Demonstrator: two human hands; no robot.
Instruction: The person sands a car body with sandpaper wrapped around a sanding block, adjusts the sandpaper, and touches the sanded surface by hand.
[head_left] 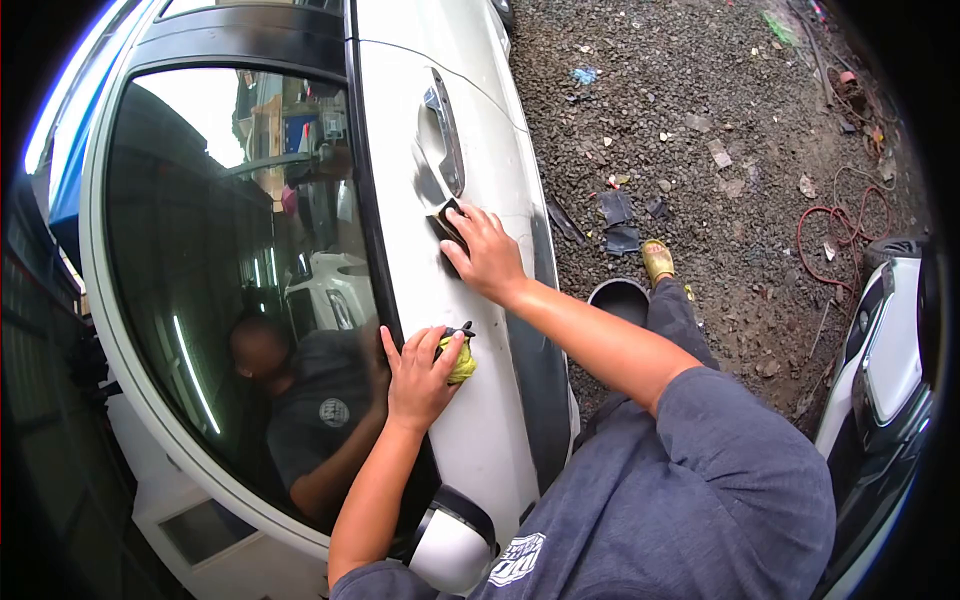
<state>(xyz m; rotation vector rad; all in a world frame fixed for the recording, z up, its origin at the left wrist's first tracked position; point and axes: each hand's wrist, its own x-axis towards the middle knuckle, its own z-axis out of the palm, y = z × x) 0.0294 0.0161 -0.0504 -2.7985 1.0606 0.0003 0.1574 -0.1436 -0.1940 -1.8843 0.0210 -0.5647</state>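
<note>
Lying between right hand (488, 258) and door (492, 430), a dark block (440, 228) is gripped, left hand (417, 378) clutching yellow wad (463, 363).

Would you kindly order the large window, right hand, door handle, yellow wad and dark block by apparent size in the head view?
Large window
Right hand
Door handle
Yellow wad and dark block: too alike to rank, partly covered

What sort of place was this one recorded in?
Probably a car-repair or bodywork yard: the right hand holds a dark block against a white car, part of another vehicle shows nearby, and a red hose or cord lies on littered gravel.
</note>
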